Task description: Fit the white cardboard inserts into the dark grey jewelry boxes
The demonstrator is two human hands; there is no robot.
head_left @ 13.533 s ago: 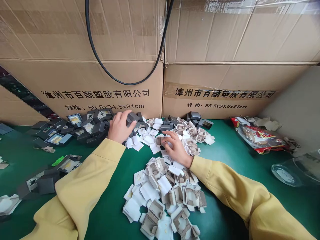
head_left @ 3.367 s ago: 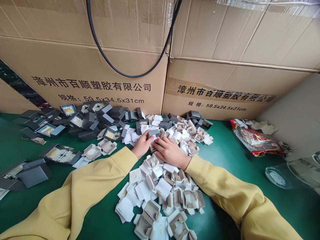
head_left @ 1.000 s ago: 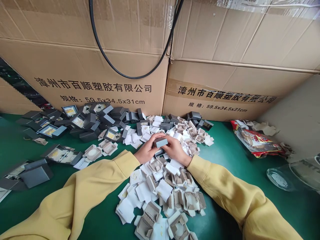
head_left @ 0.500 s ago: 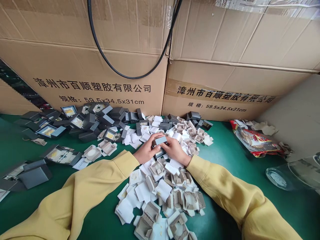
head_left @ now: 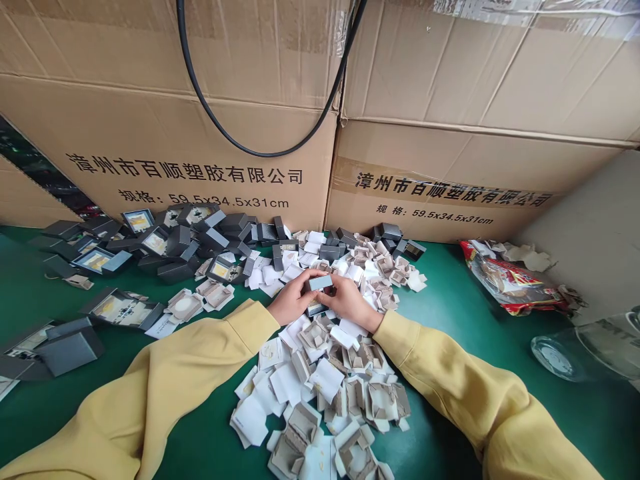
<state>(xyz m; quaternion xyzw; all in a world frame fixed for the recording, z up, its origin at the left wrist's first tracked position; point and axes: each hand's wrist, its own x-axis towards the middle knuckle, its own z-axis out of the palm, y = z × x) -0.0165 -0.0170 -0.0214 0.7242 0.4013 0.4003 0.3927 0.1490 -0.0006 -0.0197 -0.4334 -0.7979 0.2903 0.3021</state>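
Observation:
Between my two hands is a small dark grey box (head_left: 320, 283) with a lighter blue-grey face, held over the middle of the table. My left hand (head_left: 295, 298) grips its left side, fingers curled round the back. My right hand (head_left: 349, 301) closes on its right side. Part of the box's lower half shows under my thumbs; the fingers hide the rest. Folded white and grey card inserts (head_left: 327, 380) lie heaped in front of my hands, and more card inserts (head_left: 385, 263) lie behind and to the right.
Many dark grey boxes (head_left: 175, 247), several open, pile up at the back left. Large cardboard cartons (head_left: 210, 133) form a wall behind, with a black cable (head_left: 265, 155) hanging down. A red plastic packet (head_left: 515, 280) and a clear glass vessel (head_left: 590, 350) stand at the right on the green table (head_left: 465, 313).
The small box has tilted slightly between my hands, so its light face now looks more level. My fingers have shifted a little; everything else stays in place.

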